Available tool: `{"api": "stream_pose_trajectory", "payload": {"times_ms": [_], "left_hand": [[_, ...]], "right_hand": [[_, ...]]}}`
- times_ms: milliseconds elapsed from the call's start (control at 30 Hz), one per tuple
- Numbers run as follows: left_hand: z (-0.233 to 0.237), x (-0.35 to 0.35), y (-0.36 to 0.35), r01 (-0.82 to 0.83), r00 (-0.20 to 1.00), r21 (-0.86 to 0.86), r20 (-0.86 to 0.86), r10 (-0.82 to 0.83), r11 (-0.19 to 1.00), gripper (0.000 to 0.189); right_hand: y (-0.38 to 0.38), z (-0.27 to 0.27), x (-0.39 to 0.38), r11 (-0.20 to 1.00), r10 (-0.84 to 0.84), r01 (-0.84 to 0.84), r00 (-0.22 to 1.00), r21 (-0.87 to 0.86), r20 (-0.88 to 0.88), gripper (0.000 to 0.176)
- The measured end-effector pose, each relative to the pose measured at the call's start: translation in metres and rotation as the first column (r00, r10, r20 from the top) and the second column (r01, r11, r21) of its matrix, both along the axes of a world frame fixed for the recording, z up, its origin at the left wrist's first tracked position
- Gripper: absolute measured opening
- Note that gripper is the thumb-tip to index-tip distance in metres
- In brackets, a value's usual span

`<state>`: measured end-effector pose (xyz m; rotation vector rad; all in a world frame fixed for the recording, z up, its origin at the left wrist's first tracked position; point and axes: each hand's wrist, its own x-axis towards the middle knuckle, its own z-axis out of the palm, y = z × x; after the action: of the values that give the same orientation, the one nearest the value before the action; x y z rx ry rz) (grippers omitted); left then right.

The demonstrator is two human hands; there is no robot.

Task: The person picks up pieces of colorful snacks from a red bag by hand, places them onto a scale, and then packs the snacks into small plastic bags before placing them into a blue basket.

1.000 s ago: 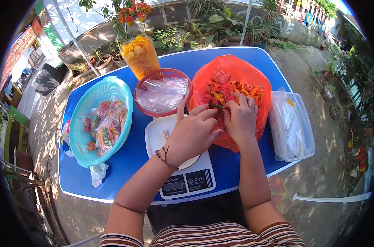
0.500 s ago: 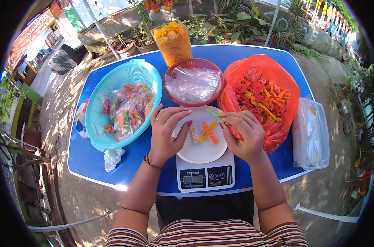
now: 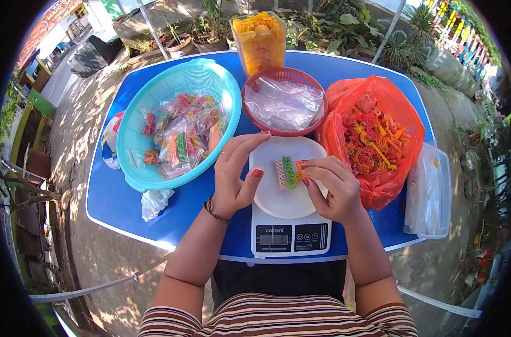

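Note:
A round white plate [image 3: 278, 209] sits on a white kitchen scale [image 3: 292, 251] at the table's front. On it a pale lattice-textured cracker stick [image 3: 280, 174] lies alongside a green cracker stick [image 3: 290, 172]. My right hand [image 3: 335, 190] is over the plate's right side, thumb and fingertips pinching an orange cracker stick [image 3: 300, 169], partly hidden by the fingers. A yellow stick is not clearly visible. My left hand [image 3: 235, 175] hovers at the plate's left edge, thumb and fingers apart, holding nothing.
A turquoise basket [image 3: 137, 121] of packed bags stands left, a red basket [image 3: 283, 132] of clear bags behind the plate. An orange plastic bag [image 3: 345, 92] of loose crackers is right, beside a clear tub [image 3: 427, 224]. A yellow-filled container [image 3: 259, 42] stands at the back.
The green cracker stick has gone from my right fingers to the plate beside the pale one. My right hand now pinches the orange stick. The camera view has shifted slightly.

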<state>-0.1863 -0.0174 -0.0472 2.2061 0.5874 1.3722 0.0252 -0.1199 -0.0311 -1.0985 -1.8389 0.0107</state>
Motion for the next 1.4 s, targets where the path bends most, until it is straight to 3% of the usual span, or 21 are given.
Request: {"api": "stream_pose_trajectory", "payload": {"times_ms": [133,300,500,800,1333,1400], "left_hand": [[-0.002,-0.001,0.000,0.029,0.999,0.047,-0.039,-0.027,0.998,0.073],[-0.005,0.000,0.001,0.045,0.999,0.009,-0.018,-0.045,0.999,0.076],[-0.005,0.001,0.000,0.052,0.998,0.000,-0.027,-0.052,0.999,0.075],[-0.004,0.002,0.000,0.070,0.996,-0.009,-0.047,-0.071,0.997,0.073],[-0.005,0.002,0.002,0.063,0.994,-0.071,-0.088,-0.069,0.995,0.070],[-0.006,0.001,0.004,0.073,0.995,-0.025,-0.060,-0.074,0.997,0.057]], "right_hand": [[0.002,-0.006,0.005,0.999,-0.037,0.038,0.999,-0.032,0.014,0.018],[0.004,-0.010,0.017,0.980,-0.192,0.193,0.981,-0.059,0.018,0.017],[0.004,-0.011,0.017,0.962,-0.261,0.258,0.965,-0.087,-0.021,0.016],[0.005,-0.011,0.014,0.983,-0.171,0.173,0.985,-0.070,0.029,0.019],[0.015,-0.006,-0.002,0.983,-0.172,0.182,0.963,-0.030,0.209,0.028],[0.022,0.002,-0.009,0.982,-0.162,0.180,0.958,-0.056,0.235,0.033]]}}
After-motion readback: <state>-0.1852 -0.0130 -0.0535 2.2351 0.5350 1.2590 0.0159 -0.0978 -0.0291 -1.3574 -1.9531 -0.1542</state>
